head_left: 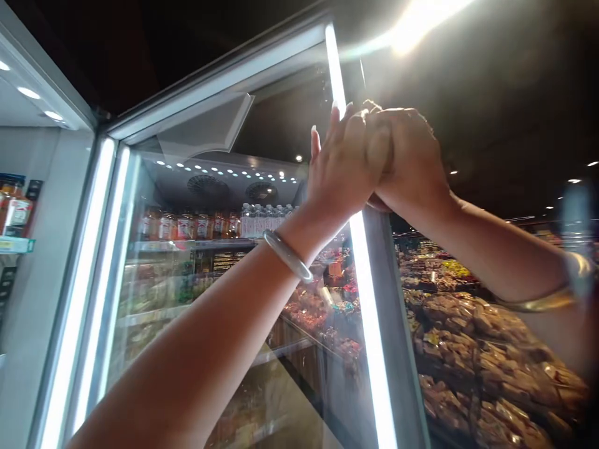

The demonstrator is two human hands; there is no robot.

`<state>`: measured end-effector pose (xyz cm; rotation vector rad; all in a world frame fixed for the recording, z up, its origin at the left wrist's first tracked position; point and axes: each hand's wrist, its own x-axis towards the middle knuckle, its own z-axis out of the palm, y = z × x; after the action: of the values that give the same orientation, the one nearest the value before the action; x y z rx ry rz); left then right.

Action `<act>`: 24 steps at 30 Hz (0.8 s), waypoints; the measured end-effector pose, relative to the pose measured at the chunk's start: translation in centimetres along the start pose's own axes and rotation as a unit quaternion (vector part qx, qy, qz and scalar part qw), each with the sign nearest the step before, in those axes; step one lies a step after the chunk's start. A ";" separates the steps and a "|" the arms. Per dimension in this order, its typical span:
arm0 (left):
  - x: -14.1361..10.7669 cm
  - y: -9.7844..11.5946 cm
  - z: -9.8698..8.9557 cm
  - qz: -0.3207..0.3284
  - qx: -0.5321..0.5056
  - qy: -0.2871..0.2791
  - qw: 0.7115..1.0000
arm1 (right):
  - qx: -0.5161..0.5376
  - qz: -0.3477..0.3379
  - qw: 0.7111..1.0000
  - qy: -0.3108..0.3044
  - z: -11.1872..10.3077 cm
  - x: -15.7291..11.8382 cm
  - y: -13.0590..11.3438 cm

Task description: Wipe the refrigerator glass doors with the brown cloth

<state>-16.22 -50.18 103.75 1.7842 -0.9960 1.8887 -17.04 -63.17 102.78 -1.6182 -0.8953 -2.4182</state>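
Both hands are raised together at the upper part of a glass fridge door [381, 280], by its lit vertical edge. My left hand [339, 159], with a pale bangle [287, 255] at the wrist, has its fingers stretched upward and partly apart in front of the glass. Against it sits my right hand [414, 149], its fingers curled closed beside the door's outer edge. What lies inside that curl is hidden by the hands. A gold bangle [538, 304] circles the right forearm.
Inside the fridge, orange bottles [185, 226] and white-labelled clear bottles [266, 218] line a shelf. More bottles [17, 209] stand on a shelf at far left. Stacked wrapped packs [468, 337] fill the display at right. A bright lamp [407, 37] glares overhead.
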 end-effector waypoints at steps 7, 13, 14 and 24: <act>-7.6 2.4 -1.0 0.072 0.071 -0.003 0.995 | 0.107 0.049 0.990 0.076 -0.8 -7.6 -2.9; 1.2 0.5 -0.7 0.028 0.107 -0.003 0.994 | 0.188 0.107 0.970 0.114 3.3 -0.4 0.7; 2.2 0.6 -0.7 0.027 0.107 -0.008 0.994 | 0.205 0.122 0.964 0.115 3.6 0.3 1.0; -4.3 3.4 -1.4 0.161 0.171 -0.062 0.970 | 0.279 0.186 0.928 0.164 2.9 -8.6 -1.9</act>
<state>-18.95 -50.71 98.83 2.0557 -1.1130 2.2864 -11.74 -62.10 95.24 -1.0272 -0.9851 -1.8618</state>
